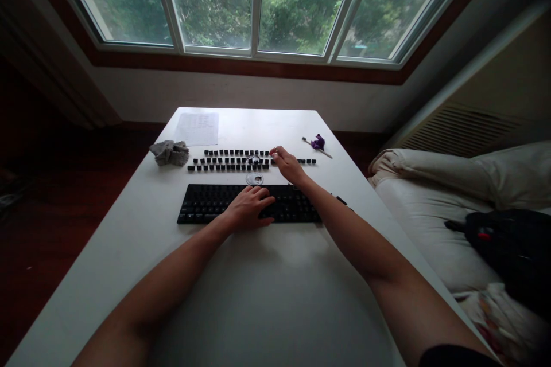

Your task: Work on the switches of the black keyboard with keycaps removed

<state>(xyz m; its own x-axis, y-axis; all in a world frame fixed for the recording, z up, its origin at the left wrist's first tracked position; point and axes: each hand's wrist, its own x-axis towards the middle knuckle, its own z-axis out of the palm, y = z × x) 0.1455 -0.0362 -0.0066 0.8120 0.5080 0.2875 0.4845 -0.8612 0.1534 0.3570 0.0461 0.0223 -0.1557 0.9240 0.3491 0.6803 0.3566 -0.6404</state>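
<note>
Hidden under the left hand, a middle part of the black keyboard; its right end covered by the right forearm. Just right of that forearm, a small dark object, partly masked and hard to identify. Cut off at the right edge, a black bag on a pale sofa; at the near edge, a dark sleeve.

On the white table, beyond the keyboard, three rows of black keycaps, interrupted to view by the right hand. Between rows and keyboard, a clear round item, contents too small to tell. Far left, a printed sheet and a crumpled gray cloth; far right, a purple bundle beside a thin brush.

Left hand palm down on the keyboard, fingers loosely spread, thumb apart. Right hand over the rows' right part, fingertips near the far row, fingers drawn together; grip on any keycap impossible to tell.
</note>
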